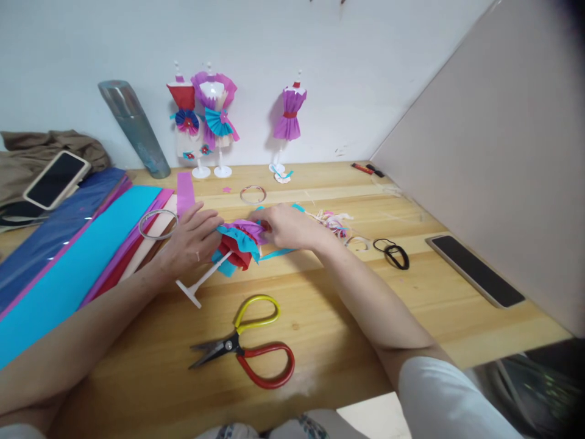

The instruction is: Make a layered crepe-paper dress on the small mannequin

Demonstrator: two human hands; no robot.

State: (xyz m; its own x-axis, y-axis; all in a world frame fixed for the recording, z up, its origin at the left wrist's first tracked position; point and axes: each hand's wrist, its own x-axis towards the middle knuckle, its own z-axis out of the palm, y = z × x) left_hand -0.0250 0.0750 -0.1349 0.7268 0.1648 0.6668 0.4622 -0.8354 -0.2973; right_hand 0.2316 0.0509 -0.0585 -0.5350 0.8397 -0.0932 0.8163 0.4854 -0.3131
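Note:
A miniature dress form lies tilted between my hands, its white stand pointing toward me and to the left. Blue, red and purple crepe paper wraps it in ruffles. My left hand closes on the ruffled edge from the left; its thumb is hidden. From the right, my right hand pinches the purple paper at the upper part of the form, with the fingertips partly hidden. A blue paper strip sticks out below my right hand. Open scissors with yellow and red handles lie in front.
Dressed miniature forms stand along the wall beside a bottle. Crepe paper sheets and a phone lie left. Paper scraps, black hair ties and another phone lie right. A partition borders the table.

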